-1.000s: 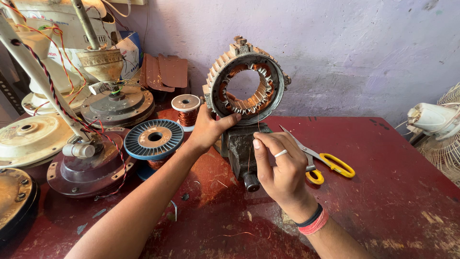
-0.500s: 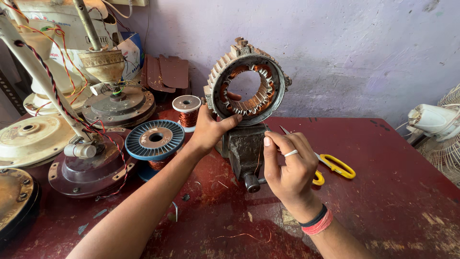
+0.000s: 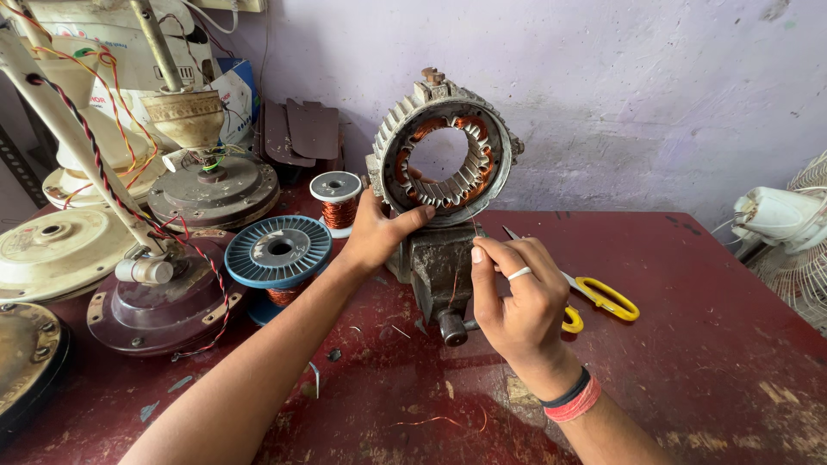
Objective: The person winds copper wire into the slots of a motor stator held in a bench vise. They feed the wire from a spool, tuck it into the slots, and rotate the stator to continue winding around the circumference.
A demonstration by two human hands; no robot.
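Note:
A ring-shaped motor stator [image 3: 444, 146] with copper windings stands upright, clamped in a small bench vise [image 3: 439, 263] on the red table [image 3: 689, 344]. My left hand [image 3: 383, 231] grips the stator's lower left rim. My right hand [image 3: 512, 297], with a ring and wrist bands, hovers in front of the vise and pinches a thin copper wire [image 3: 476, 231] that runs up to the stator.
A blue spool of copper wire [image 3: 277, 254] and a smaller grey spool [image 3: 336, 198] sit left of the vise. Yellow-handled scissors [image 3: 603, 297] lie behind my right hand. Ceiling fan motors [image 3: 164, 297] crowd the left. A table fan [image 3: 788, 224] stands at the right edge.
My right hand has closed from a loose pose into a pinch on the wire and shifted slightly toward the vise. My left hand stays on the stator.

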